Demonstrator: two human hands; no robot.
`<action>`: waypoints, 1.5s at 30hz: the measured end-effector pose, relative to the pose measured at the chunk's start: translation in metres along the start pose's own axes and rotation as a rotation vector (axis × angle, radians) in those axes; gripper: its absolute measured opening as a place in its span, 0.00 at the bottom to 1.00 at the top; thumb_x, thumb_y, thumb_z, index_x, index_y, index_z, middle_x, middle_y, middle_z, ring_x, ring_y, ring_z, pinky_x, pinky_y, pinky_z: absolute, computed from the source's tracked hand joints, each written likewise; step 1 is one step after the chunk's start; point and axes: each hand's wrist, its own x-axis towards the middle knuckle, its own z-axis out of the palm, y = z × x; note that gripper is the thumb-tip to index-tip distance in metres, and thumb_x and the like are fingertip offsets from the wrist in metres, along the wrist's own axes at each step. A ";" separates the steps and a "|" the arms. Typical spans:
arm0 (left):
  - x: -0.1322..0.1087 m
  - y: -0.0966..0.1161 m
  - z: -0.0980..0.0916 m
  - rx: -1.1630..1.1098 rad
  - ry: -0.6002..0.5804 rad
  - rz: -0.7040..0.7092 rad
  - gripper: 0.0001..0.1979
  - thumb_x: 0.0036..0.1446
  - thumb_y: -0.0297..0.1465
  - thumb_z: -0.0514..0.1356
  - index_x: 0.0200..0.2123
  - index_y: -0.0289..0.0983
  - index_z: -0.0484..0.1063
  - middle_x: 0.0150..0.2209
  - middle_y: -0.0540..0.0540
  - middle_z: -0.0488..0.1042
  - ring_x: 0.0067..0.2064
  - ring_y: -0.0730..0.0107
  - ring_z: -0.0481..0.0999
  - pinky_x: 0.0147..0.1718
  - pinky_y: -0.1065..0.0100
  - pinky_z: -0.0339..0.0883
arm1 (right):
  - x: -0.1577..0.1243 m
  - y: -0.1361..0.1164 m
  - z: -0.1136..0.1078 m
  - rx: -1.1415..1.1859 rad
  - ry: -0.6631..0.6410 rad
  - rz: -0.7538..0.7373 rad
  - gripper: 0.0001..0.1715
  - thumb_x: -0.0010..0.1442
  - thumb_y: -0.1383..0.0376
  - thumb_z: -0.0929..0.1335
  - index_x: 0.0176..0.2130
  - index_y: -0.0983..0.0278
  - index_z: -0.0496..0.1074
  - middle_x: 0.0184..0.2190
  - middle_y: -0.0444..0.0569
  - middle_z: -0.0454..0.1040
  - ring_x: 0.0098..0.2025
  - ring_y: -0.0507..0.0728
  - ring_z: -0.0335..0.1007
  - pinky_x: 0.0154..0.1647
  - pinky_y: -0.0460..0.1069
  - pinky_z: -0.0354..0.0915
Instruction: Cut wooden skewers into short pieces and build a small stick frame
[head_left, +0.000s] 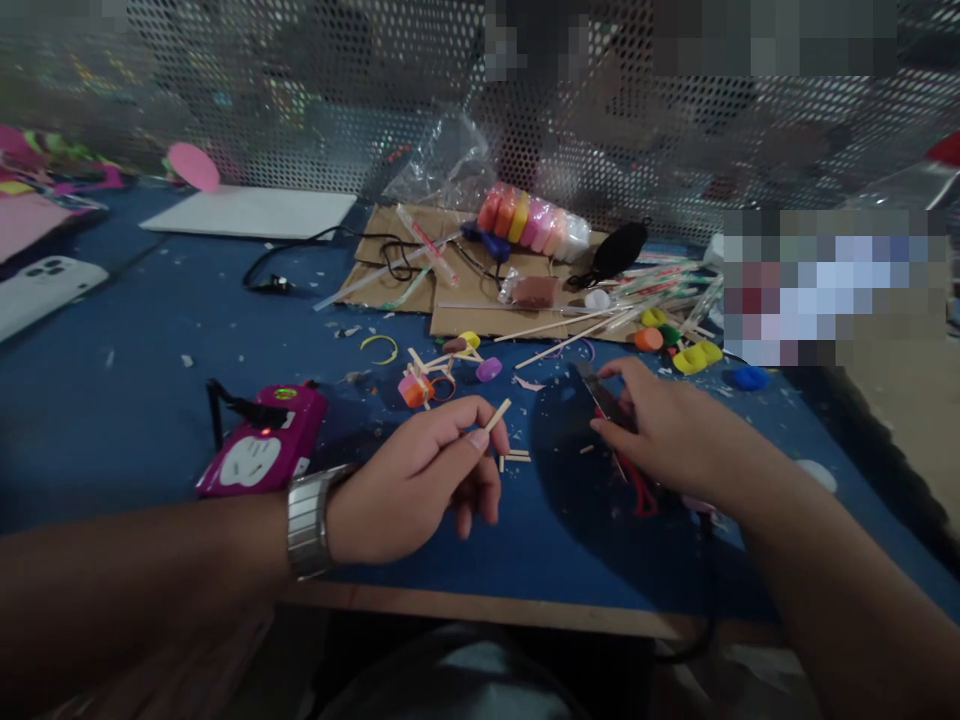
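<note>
Short wooden stick (498,412), pale and square-cut, is held above the near middle of the blue surface (150,420), pinched between thumb and fingertips of the left hand (409,490), tip raised clear of the cut bits (516,457) beneath. Just right, the right hand (675,430) curls around a dark, red-handled tool (600,398), apparently steadying it flat.

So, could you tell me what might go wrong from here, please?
The short stick is only pinched by the tips of the left hand, so it may slip and get lost among the cut pieces. The right hand rests on a dark tool, possibly a blade, which could nick a finger.
</note>
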 end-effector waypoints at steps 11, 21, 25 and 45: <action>0.006 -0.003 0.002 -0.254 0.019 0.006 0.11 0.76 0.35 0.53 0.39 0.37 0.66 0.27 0.57 0.58 0.25 0.78 0.53 0.23 0.76 0.52 | -0.012 -0.023 -0.014 0.397 0.224 -0.369 0.08 0.74 0.60 0.68 0.49 0.60 0.75 0.39 0.48 0.79 0.39 0.58 0.76 0.39 0.51 0.67; 0.001 -0.008 0.000 0.107 -0.049 0.184 0.12 0.75 0.40 0.58 0.43 0.37 0.67 0.36 0.53 0.63 0.34 0.73 0.61 0.36 0.69 0.63 | -0.024 -0.050 0.008 0.394 0.102 -0.625 0.16 0.75 0.67 0.65 0.59 0.59 0.73 0.47 0.50 0.85 0.44 0.60 0.82 0.44 0.52 0.71; 0.002 -0.008 -0.001 0.222 0.002 0.232 0.15 0.77 0.43 0.55 0.39 0.38 0.65 0.33 0.54 0.62 0.33 0.73 0.60 0.35 0.68 0.60 | -0.026 -0.050 0.011 0.318 0.091 -0.628 0.18 0.77 0.63 0.64 0.61 0.62 0.73 0.45 0.53 0.84 0.42 0.63 0.81 0.42 0.55 0.71; -0.003 -0.007 -0.005 0.298 0.069 0.419 0.15 0.79 0.42 0.54 0.42 0.37 0.68 0.33 0.55 0.63 0.32 0.75 0.61 0.32 0.70 0.60 | -0.028 -0.053 0.006 0.703 0.004 -0.647 0.17 0.75 0.59 0.70 0.60 0.60 0.73 0.46 0.50 0.82 0.47 0.57 0.80 0.49 0.50 0.70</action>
